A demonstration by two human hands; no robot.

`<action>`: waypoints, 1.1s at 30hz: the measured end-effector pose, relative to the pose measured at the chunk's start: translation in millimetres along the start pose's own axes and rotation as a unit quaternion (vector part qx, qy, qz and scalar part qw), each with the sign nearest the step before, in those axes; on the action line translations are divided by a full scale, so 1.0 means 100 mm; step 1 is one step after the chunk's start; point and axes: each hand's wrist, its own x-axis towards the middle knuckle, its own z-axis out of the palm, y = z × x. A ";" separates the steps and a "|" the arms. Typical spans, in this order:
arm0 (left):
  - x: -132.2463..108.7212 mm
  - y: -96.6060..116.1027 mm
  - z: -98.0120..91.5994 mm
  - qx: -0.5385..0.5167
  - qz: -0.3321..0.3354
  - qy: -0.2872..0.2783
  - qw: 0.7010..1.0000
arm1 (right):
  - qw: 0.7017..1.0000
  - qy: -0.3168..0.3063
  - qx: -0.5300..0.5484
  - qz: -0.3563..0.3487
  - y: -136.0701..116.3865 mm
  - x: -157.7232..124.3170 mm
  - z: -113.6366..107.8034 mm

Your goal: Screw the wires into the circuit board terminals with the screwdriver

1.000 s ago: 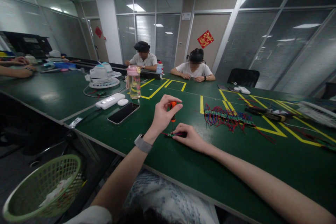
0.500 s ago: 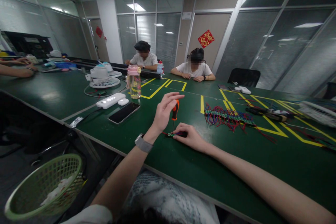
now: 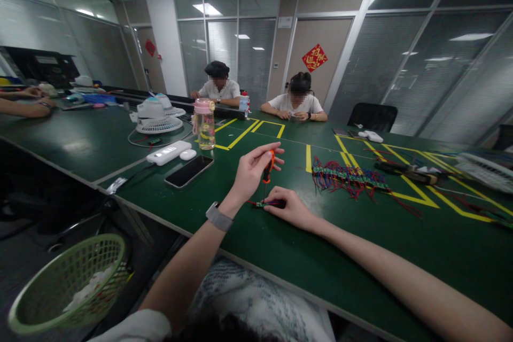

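Observation:
My left hand (image 3: 252, 170) is closed around the top of an orange and black screwdriver (image 3: 267, 173), thumb and fingers on its handle. The screwdriver stands upright, its thin shaft pointing down at a small green circuit board (image 3: 259, 204) with thin wires. My right hand (image 3: 289, 207) rests on the table and pinches the board's right end, where dark wires run under the fingers. Whether the tip sits in a screw is too small to tell.
A row of wired circuit boards (image 3: 348, 177) lies to the right. Left are a phone (image 3: 189, 172), a white power strip (image 3: 169, 153), a pink-lidded bottle (image 3: 206, 127) and a white fan (image 3: 157, 117). Two people sit across the green table. A green basket (image 3: 24, 307) stands below left.
The fingers of my left hand have shifted and turned round the screwdriver handle, and the thumb has moved slightly right. My right hand and the board stay in place.

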 end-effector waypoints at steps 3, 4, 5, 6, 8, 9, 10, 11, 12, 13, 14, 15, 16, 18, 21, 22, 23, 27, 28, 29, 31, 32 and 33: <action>0.00 0.01 0.00 0.066 0.017 0.037 0.997 | 1.000 0.000 -0.002 0.004 0.00 0.00 0.00; 0.00 0.00 -0.01 0.090 0.031 0.048 0.994 | 1.000 -0.001 -0.002 0.005 0.00 0.00 0.00; 0.01 0.00 -0.02 0.107 0.044 0.054 0.992 | 1.000 -0.002 -0.003 0.005 0.00 0.00 0.00; 0.01 -0.01 -0.03 0.110 0.052 0.054 0.991 | 1.000 -0.003 -0.004 0.004 0.00 0.00 0.00; 0.02 -0.02 -0.04 0.071 0.043 0.036 0.996 | 1.000 -0.003 -0.006 0.002 0.00 0.00 0.00; 0.02 -0.02 -0.04 0.039 0.029 0.024 0.999 | 1.000 -0.002 -0.007 0.001 0.00 0.00 0.00; 0.02 -0.02 -0.04 0.010 0.015 0.013 1.000 | 1.000 -0.002 -0.007 0.000 0.00 0.00 0.00; 0.02 -0.02 -0.03 -0.008 0.002 0.007 1.000 | 1.000 -0.001 -0.008 0.000 0.00 0.00 0.00; 0.02 -0.01 -0.02 -0.011 -0.006 0.008 1.000 | 1.000 0.000 -0.008 0.000 -0.01 0.00 -0.01; 0.01 0.00 -0.02 0.002 -0.008 0.015 1.000 | 1.000 0.000 -0.008 0.001 -0.01 0.00 -0.01; 0.01 0.01 -0.02 0.026 -0.003 0.027 0.999 | 1.000 0.001 -0.008 0.001 -0.01 0.00 -0.01; 0.01 0.02 -0.02 0.054 0.007 0.040 0.998 | 1.000 0.001 -0.007 0.002 -0.01 0.00 -0.01; 0.01 0.02 -0.02 0.081 0.018 0.049 0.995 | 1.000 0.001 -0.006 0.003 -0.01 0.00 -0.01; 0.01 0.01 -0.03 0.110 0.040 0.055 0.992 | 1.000 0.000 -0.004 0.004 -0.01 0.00 -0.01; 0.02 -0.02 -0.04 0.052 0.035 0.022 0.998 | 1.000 0.000 -0.003 0.005 -0.01 0.00 0.00; 0.02 -0.03 -0.03 0.016 0.021 0.007 1.000 | 1.000 0.000 -0.004 0.005 -0.01 0.00 0.00; 0.02 -0.04 -0.03 -0.014 0.006 -0.004 1.000 | 1.000 0.000 -0.005 0.004 -0.01 0.00 0.00; 0.01 -0.02 -0.01 0.013 -0.010 0.009 1.000 | 1.000 0.000 -0.007 0.002 -0.01 0.00 0.00; 0.01 -0.01 -0.01 0.051 0.003 0.019 0.999 | 1.000 0.001 -0.006 0.002 -0.01 0.00 0.00; 0.01 0.00 -0.02 0.091 0.019 0.030 0.995 | 1.000 0.001 -0.005 0.002 -0.01 0.00 0.00; 0.00 0.02 -0.04 0.160 0.058 0.056 0.984 | 1.000 0.000 -0.006 0.001 0.00 0.00 0.00; 0.00 0.02 -0.05 0.179 0.073 0.067 0.979 | 1.000 -0.001 -0.007 0.001 0.00 0.00 0.00; 0.00 0.01 -0.05 0.182 0.080 0.072 0.977 | 1.000 -0.002 -0.008 0.000 0.00 0.00 -0.01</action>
